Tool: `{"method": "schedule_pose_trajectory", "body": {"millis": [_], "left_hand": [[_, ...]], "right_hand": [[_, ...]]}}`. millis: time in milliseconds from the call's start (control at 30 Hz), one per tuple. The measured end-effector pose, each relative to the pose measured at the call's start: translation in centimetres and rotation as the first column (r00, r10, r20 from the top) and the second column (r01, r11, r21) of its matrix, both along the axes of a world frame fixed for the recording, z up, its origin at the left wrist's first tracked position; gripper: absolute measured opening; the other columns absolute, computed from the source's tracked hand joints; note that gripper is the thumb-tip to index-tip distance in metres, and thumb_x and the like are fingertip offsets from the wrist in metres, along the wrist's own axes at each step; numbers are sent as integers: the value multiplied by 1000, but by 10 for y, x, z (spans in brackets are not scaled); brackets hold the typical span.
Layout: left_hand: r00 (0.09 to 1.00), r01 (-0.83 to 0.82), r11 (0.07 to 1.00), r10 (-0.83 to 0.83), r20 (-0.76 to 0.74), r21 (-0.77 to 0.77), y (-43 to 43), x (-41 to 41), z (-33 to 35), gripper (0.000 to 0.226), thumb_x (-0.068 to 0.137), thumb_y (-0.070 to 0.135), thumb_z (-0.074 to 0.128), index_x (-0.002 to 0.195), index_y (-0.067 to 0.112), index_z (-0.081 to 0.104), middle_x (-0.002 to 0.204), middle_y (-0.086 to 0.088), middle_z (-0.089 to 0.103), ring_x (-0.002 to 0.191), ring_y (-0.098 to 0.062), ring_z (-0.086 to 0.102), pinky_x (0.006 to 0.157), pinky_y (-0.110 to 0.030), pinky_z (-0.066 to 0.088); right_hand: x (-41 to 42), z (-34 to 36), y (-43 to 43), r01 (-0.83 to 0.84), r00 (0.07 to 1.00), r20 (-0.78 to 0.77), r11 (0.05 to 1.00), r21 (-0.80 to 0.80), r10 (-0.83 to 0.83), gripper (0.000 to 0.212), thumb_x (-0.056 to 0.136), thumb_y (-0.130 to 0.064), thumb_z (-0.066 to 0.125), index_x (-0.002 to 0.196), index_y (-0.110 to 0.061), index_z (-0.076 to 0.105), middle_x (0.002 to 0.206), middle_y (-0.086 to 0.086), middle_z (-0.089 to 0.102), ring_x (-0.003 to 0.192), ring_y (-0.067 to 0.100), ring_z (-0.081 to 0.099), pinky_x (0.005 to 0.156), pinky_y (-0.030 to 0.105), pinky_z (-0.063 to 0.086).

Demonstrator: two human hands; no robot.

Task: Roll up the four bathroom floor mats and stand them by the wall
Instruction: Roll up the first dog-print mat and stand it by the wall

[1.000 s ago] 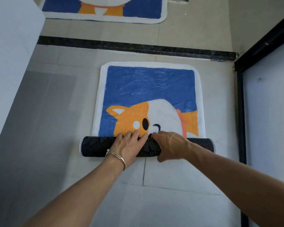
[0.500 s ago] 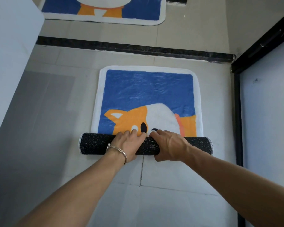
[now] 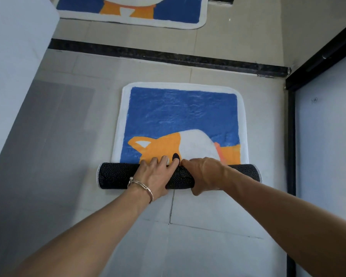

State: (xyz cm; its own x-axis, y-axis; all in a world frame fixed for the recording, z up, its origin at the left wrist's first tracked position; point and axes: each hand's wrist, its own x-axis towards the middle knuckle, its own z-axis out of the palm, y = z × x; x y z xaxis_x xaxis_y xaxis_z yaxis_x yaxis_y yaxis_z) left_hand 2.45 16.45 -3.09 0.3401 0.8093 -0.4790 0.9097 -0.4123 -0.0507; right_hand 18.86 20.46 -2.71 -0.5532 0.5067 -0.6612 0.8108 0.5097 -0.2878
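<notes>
Pressing down holds the mat coiled tight: left hand lays near-straight, slightly spread fingers over the roll, right hand curls round it; the rest lies flat on the floor.

Pale tiled floor, dark stone threshold strip across it, white wall left, black-framed white door right

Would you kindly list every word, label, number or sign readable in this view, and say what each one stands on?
No text can be read here.
A small mark on the white panel at the right: too small and blurred to read.
The near mat and the far mat: pictures only, no words.
</notes>
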Motion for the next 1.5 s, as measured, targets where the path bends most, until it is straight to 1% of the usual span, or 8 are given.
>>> {"method": "schedule_pose_trajectory", "body": {"millis": [133,367,600,833,1000,1233,1367,1500], "left_hand": [[1000,12,992,-12,-1,-126,2,-1,3,63,79,35,64,131,21,31,113,-5,49,98,-27,54,82,-42,44],[998,-35,962,45,33,-270,17,2,6,56,76,35,66,124,24,40,109,-4,53,100,-26,56,78,-39,46],[997,-27,901,54,50,-434,23,4,12,44,70,36,69,108,28,47,88,5,55,76,-20,52,61,-29,43],[990,98,976,-76,116,-192,6,0,4,69,71,48,70,125,22,35,118,1,44,105,-21,51,77,-36,47],[990,31,962,7,138,-270,9,2,3,58,74,43,68,120,20,41,111,-1,50,98,-23,55,70,-32,42],[979,12,941,58,197,-337,13,-1,-1,54,70,45,69,114,24,44,106,2,51,95,-20,56,78,-33,49],[978,27,948,40,204,-316,12,-2,-3,52,70,46,68,111,24,44,104,5,51,95,-18,55,75,-31,47],[977,101,990,-80,196,-99,3,-8,-2,65,74,53,62,126,23,38,114,6,47,106,-17,50,86,-34,44]], "right_hand": [[-1,2,0,49,999,22,982,-184,-45,64,72,-29,73,125,-17,39,107,5,59,94,22,60,77,31,50],[2,0,-19,45,994,-103,988,150,-30,76,71,-40,70,134,-21,33,113,2,50,100,23,54,84,36,48],[1,-3,-21,91,991,-108,994,56,-85,58,71,-41,70,118,-17,45,109,3,51,100,23,52,85,35,47],[-1,-3,-14,98,992,-79,995,-18,-99,53,71,-41,71,112,-16,47,102,2,56,93,21,57,80,33,50],[-1,-2,-7,91,996,-8,991,-93,-92,51,69,-43,72,107,-18,50,98,1,62,85,19,58,71,29,44],[3,3,-23,4,999,-46,974,228,7,64,71,-56,67,117,-20,43,109,-1,53,100,21,55,73,31,30],[-1,-1,-24,41,999,-34,991,125,-37,62,72,-49,71,116,-19,40,106,1,54,97,22,57,81,35,43],[-1,-2,-8,136,991,7,987,-86,-136,55,67,-49,72,108,-26,44,97,-4,59,92,20,60,79,38,44]]}}
